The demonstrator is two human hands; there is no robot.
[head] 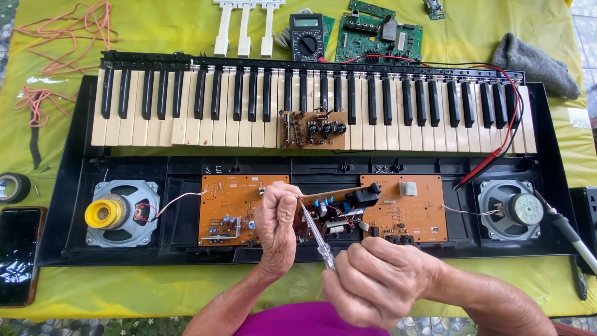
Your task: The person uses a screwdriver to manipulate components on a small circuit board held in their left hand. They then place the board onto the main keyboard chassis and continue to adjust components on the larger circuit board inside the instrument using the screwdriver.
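Screwdriver tip meets a lifted circuit board over the open keyboard case.

Left hand (278,218) pinches the small circuit board (333,208) at its left edge, near centre; right hand (373,283) grasps the screwdriver (316,236). Best to steady the board and keep the tip seated squarely.

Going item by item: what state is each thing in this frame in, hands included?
left hand: closed, pinching a small circuit board, lifted and tilted
right hand: shut on screwdriver, tip at that board
keyboard case: opened, boards and speakers exposed
key bed: taken out, lying across the case
loose white keys: detached, on the cloth
multimeter: display blank
phone: screen dark
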